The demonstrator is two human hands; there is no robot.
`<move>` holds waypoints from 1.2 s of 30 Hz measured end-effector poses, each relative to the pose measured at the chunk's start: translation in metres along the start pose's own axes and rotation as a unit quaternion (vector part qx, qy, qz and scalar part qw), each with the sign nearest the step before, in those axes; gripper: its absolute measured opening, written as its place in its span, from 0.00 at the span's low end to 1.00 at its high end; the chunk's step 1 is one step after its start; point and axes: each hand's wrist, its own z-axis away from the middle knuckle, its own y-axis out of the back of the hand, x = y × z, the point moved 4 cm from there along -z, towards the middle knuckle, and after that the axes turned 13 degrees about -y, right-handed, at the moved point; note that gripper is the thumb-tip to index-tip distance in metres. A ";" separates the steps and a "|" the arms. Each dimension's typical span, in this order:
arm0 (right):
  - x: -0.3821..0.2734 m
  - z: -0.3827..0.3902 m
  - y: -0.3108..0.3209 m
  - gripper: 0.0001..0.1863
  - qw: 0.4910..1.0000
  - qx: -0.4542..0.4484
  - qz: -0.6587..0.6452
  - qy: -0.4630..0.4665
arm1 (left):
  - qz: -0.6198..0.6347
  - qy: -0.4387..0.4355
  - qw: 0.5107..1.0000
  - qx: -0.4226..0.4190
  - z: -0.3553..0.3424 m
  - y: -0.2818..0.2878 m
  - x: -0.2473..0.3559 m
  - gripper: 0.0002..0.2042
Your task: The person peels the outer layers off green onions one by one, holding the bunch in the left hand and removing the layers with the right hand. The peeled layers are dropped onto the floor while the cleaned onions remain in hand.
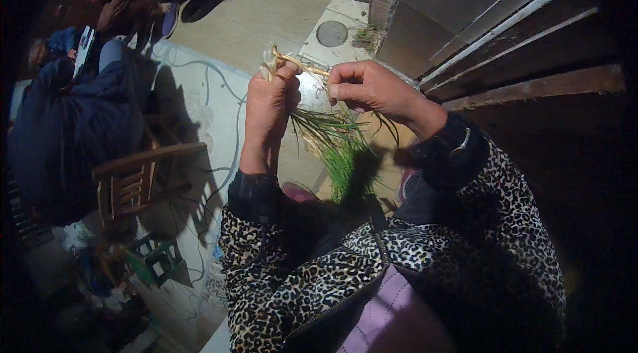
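Note:
My left hand [271, 97] is closed round a small bunch of spring onions [268, 64], their pale ends poking up above the fist. Between my two hands runs a yellowish-brown dry strand [300, 63], and the fingers of my right hand [372, 90] pinch its far end. A few thin dark green leaves [387, 126] show below my right hand; whether it holds them I cannot tell. On the floor under my hands lies a heap of long green onion leaves [342, 154], partly in shadow.
A wooden chair [149, 167] and a small green stool [154, 260] stand to the left. People sit at the far left, one in dark clothing [80, 120]. Dark wooden panels [465, 7] rise at the right. A round cover [331, 34] and plant scraps [365, 37] lie ahead.

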 end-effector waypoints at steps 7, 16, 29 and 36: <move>0.000 0.000 -0.002 0.06 1.000 0.015 0.018 -0.007 | 0.101 -0.005 0.991 0.084 -0.009 0.017 -0.004 0.06; 0.001 0.003 -0.005 0.06 0.999 -0.021 0.014 -0.041 | 0.177 -0.031 0.968 0.177 -0.020 0.048 0.003 0.06; -0.009 0.007 0.001 0.08 0.983 0.102 0.138 0.067 | -0.008 0.020 0.995 0.097 -0.013 0.040 -0.004 0.13; -0.005 0.006 -0.007 0.07 0.988 0.078 0.136 0.000 | 0.142 0.056 0.988 0.004 -0.002 0.007 0.002 0.09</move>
